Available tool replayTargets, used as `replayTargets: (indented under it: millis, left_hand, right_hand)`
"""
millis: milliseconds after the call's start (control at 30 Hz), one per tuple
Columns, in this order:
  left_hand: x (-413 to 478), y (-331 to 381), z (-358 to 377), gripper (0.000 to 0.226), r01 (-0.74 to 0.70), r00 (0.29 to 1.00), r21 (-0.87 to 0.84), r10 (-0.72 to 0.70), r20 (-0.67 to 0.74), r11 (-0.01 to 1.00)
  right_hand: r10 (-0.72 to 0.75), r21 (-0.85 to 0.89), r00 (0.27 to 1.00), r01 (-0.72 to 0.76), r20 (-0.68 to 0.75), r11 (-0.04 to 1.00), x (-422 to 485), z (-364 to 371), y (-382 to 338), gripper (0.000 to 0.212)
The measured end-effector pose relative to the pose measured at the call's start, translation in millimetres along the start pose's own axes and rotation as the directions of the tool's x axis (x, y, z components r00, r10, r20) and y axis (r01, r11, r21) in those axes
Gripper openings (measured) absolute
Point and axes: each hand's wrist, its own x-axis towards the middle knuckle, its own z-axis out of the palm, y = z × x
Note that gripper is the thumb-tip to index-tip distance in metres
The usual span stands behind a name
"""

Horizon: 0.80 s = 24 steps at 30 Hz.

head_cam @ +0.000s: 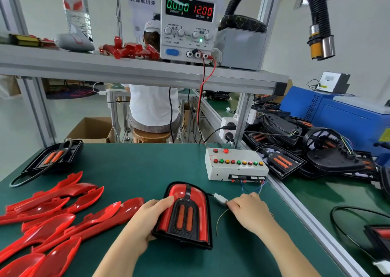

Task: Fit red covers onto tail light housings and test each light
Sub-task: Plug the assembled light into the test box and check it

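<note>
**Tail light (185, 215) held mid-counter (137, 171), plug between the fingertips**

Left grip (150, 216) is wrapped round the light's left edge, thumb lying over the red cover (179, 189), fingers curled at its side; the light lies flat on the green counter right in front of the person, rounded end pointing away; right grip (251, 211) sits just to the light's right, fingertips pinched on a white connector (220, 198) at the end of the light's black lead; thin wires run from that hand up to the white test box (236, 164), which stands just beyond it with a row of coloured buttons; power supply (187, 23) on the shelf reads 0.000 current, 12.00 voltage; loose red covers (52, 215) lie heaped at the left, near the left forearm; a bare housing (56, 156) rests at the far left corner; more housings (316, 150) are piled on the next counter to the right.
</note>
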Motion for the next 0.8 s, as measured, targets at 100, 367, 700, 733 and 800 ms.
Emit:
replayTargets:
  millis: [100, 367, 700, 733, 800]
  left_hand:
    - [0.9, -3.4, 1.6, 0.042, 0.009, 1.0, -0.021, -0.01, -0.027, 1.0]
    - [-1.8, -9.6, 1.8, 0.059, -0.022, 1.0, -0.027, 0.022, -0.006, 0.999]
    - [3.9, -14.8, 5.7, 0.055, 0.04, 0.995, -0.155, -0.026, 0.093, 0.987]
    - [4.4, -15.0, 5.3, 0.05, 0.039, 0.996, -0.154, -0.025, 0.088, 0.987]
    - [4.4, -15.3, 4.7, 0.042, 0.036, 0.995, -0.142, -0.022, 0.096, 0.989]
  right_hand:
    - [0.024, 0.241, 1.0, -0.021, -0.01, 0.97, 10.0, -12.8, 0.2, 0.039]
    - [-0.085, -0.124, 0.944, 0.048, -0.319, 0.991, 68.6, -22.0, -21.1, 0.054]
    - [-0.11, -0.247, 0.933, 0.023, -0.343, 0.969, 88.8, -13.6, -24.5, 0.062]
    - [-0.111, -0.247, 0.931, 0.023, -0.349, 0.969, 89.1, -12.9, -24.3, 0.062]
    - [-0.116, -0.246, 0.928, 0.027, -0.353, 0.969, 89.5, -12.3, -24.4, 0.062]
